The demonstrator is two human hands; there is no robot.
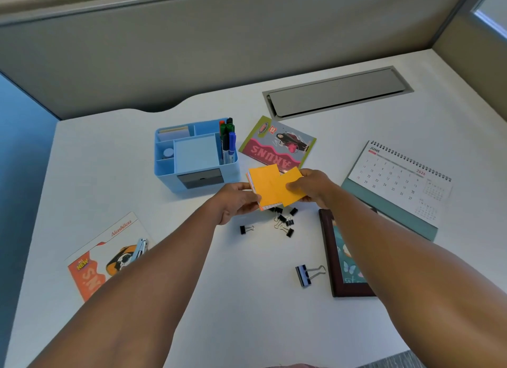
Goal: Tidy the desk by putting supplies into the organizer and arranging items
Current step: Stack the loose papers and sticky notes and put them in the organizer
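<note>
Notes [270, 188], orange, light and bendy, are pinched at opposite edges by left hand [236, 203] and right hand [312, 188]; hold edges gently.

Both hands held orange sticky-note pads above the white desk [192, 299]. The left hand [236, 203] gripped one pad [264, 186] at its left edge; the right hand [312, 188] pinched a second pad [295, 182], which overlapped the first. Just behind stood the blue organizer [196, 155], markers [227, 140] upright in its right compartment. Small black binder clips [282, 221] lay scattered below the pads, a larger clip [308, 274] nearer, beside a dark picture frame [333, 258]. A June desk calendar [400, 181] lay at right.
</note>
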